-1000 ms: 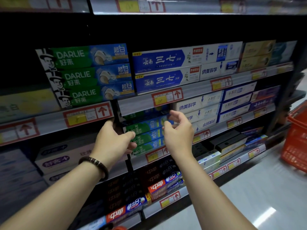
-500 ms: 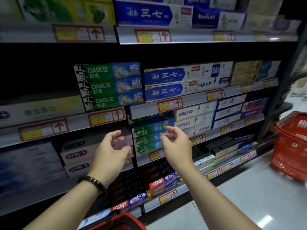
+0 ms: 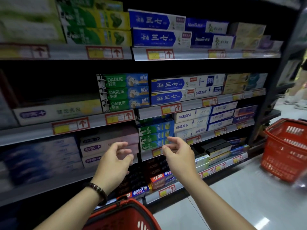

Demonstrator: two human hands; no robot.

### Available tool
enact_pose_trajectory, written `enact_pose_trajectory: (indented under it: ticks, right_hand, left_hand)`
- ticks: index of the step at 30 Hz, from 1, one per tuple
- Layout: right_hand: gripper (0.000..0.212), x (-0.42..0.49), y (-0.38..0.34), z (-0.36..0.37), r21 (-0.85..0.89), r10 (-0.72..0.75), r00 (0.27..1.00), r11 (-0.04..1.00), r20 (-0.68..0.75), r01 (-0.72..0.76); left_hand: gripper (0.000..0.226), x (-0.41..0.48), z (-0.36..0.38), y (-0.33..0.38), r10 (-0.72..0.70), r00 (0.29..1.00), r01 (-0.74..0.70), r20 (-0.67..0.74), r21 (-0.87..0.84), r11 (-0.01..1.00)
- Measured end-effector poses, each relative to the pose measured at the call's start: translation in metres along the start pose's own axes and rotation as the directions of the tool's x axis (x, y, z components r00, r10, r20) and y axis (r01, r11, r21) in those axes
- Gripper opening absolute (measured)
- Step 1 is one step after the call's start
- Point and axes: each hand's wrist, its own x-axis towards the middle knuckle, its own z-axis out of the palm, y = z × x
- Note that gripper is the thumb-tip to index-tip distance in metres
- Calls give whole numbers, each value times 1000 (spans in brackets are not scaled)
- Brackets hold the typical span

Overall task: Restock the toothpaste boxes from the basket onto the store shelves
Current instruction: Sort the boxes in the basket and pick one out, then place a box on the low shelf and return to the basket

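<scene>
My left grip [image 3: 114, 161], right grip [image 3: 180, 156]: both loose, fingers half curled, holding nothing, raised side by side before shelves [image 3: 97, 122]. Green boxes [image 3: 156, 136] stacked on shelf just beyond right fingertips. Red basket [image 3: 123, 214] below my forearms, contents hidden. Second basket [image 3: 285, 151] at right, near shelf end.

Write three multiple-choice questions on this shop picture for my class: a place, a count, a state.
1. Where is the bracelet? A. left wrist B. right wrist C. shelf
2. How many red baskets show? A. one B. two C. three
3. What do the left hand and right hand hold? A. boxes B. a handle C. nothing
Answers: 1 A, it circles the left wrist; 2 B, one at the bottom edge, one at far right; 3 C, both sets of fingers curl loosely, empty.
</scene>
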Motion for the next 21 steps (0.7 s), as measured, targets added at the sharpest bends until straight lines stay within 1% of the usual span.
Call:
enact_pose_trajectory:
  ticks: [7,16,21]
  right_hand:
    - [27,-44,-6,12,35,6,999,999,34,-7]
    - [25,-97,-19,49,103,28,988,994,155,-44]
    - [23,-121,-20,71,116,17,973,992,231,-45]
  left_hand:
    - [29,-48,-39,-7,-40,999,39,13,7,999]
    - [28,-97,-97,-18,-93,996,93,-3,26,995]
    - [24,-116,-126,-34,-161,987,161,-8,15,987]
